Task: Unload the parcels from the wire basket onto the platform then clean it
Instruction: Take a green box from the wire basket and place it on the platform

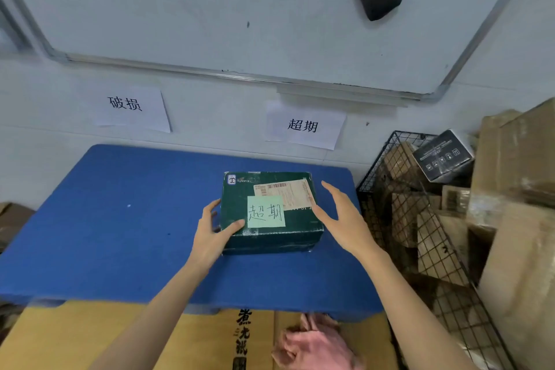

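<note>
Parcel depot: sorting signs [132, 109] on wall, stacked cartons [522, 159], wire basket [444, 252].

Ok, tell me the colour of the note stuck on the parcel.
The note is pale green with black handwriting; the head view shows it.
</note>
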Action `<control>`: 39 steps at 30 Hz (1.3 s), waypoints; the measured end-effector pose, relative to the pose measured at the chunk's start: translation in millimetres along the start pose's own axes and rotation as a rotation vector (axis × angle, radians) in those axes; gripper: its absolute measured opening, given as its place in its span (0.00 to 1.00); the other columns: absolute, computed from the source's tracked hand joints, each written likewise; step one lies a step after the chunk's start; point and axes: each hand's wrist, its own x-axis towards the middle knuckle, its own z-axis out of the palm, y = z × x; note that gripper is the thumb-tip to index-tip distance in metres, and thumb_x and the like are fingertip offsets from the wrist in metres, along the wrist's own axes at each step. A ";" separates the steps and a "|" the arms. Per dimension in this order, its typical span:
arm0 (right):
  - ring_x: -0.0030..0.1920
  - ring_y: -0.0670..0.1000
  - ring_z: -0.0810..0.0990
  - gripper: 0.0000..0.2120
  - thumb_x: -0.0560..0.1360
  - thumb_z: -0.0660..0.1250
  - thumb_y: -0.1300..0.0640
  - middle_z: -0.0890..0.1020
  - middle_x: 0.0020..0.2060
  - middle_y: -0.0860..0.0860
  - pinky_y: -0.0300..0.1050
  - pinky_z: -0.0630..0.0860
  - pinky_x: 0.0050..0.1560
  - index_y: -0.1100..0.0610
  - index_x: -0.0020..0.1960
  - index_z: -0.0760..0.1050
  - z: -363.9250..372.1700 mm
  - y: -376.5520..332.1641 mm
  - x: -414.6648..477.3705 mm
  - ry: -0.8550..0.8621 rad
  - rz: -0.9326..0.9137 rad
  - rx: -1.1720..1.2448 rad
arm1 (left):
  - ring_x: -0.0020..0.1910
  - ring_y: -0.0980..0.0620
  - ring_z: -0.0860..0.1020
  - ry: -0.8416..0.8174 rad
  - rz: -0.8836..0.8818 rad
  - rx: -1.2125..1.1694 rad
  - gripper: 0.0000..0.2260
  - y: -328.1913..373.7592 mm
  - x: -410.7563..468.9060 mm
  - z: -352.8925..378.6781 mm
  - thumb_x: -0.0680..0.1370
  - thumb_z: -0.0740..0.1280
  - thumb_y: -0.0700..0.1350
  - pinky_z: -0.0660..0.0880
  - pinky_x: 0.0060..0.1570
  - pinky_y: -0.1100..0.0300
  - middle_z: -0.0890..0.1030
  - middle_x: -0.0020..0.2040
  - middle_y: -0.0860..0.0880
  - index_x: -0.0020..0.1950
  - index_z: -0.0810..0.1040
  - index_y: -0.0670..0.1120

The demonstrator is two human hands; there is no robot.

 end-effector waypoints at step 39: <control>0.78 0.53 0.56 0.31 0.80 0.62 0.43 0.58 0.79 0.52 0.54 0.65 0.71 0.49 0.79 0.56 -54.4 50.1 31.1 0.218 0.099 -0.399 | 0.66 0.66 0.62 -0.243 0.358 0.388 0.37 40.6 93.4 107.6 0.68 0.80 0.49 0.63 0.63 0.66 0.59 0.76 0.57 0.74 0.68 0.52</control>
